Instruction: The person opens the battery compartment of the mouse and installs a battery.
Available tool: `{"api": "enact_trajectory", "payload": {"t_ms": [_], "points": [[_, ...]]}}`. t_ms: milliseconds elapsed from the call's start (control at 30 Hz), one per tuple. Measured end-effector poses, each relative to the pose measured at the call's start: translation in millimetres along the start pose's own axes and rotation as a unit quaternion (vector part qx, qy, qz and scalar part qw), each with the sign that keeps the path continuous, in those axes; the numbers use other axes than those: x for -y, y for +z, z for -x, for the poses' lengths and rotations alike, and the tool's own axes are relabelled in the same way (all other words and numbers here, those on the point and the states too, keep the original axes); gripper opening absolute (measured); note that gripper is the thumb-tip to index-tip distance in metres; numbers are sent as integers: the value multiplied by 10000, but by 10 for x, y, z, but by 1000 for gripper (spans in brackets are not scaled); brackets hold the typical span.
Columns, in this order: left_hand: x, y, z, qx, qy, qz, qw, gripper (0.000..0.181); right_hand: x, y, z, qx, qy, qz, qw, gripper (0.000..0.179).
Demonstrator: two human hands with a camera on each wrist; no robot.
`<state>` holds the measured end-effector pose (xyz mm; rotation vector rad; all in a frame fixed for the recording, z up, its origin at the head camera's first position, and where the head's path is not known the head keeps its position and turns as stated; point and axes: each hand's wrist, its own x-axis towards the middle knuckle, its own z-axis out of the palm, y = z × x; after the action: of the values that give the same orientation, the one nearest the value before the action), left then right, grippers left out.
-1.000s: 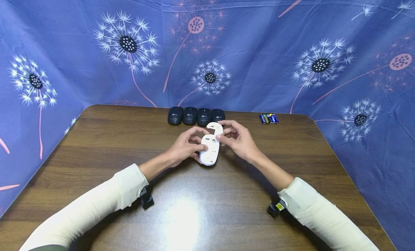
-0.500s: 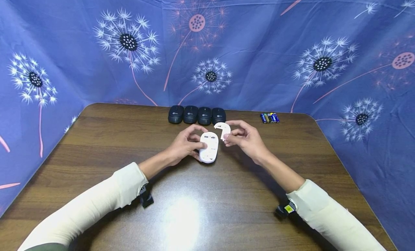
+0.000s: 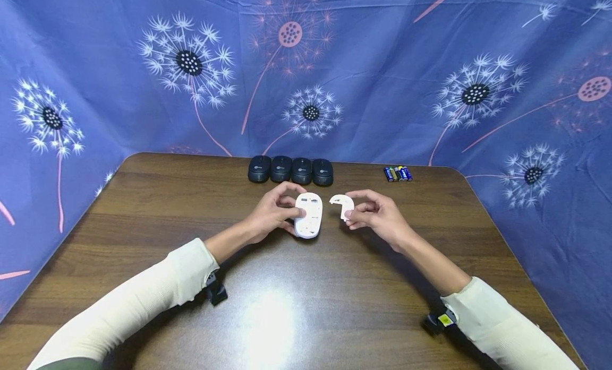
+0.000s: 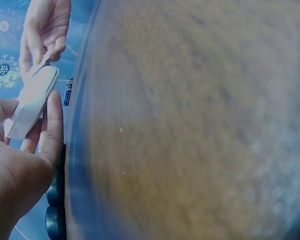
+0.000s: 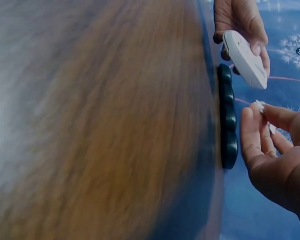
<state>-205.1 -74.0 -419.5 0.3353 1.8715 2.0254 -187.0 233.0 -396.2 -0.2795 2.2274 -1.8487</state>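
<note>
- My right hand (image 3: 375,218) pinches the white lid (image 3: 347,203) between thumb and fingertips, with hardly any room left between them.
- My left hand (image 3: 274,213) holds the white mouse (image 3: 311,221) by its side, thumb on top and fingers bent round it.
- A second ago the lid was lapping over the far end of the mouse. Now my right hand has pulled it to the right and a bit back toward me, so there is a gap between them.
- I think this means the lid is fully off. Small dark slots show on the mouse, but they are too tiny for me to tell what is inside.
- I hold the mouse up over the table (image 3: 215,184), closer to its far edge than its near edge.
- Four black mice (image 3: 281,169) sit in a row by the far edge, and the batteries (image 3: 403,174) lie near the far right corner. Those have not moved.
</note>
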Motion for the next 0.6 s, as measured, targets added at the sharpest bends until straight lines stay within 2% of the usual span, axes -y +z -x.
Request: {"api": "enact_trajectory", "payload": {"t_ms": [367, 600], "points": [[-4, -6, -3, -54, -44, -7, 10000, 55, -116, -121, 139, 461, 783, 244, 9956, 60], [-13, 2, -23, -51, -56, -15, 10000, 55, -132, -103, 155, 599, 1022, 404, 9921, 57]]}}
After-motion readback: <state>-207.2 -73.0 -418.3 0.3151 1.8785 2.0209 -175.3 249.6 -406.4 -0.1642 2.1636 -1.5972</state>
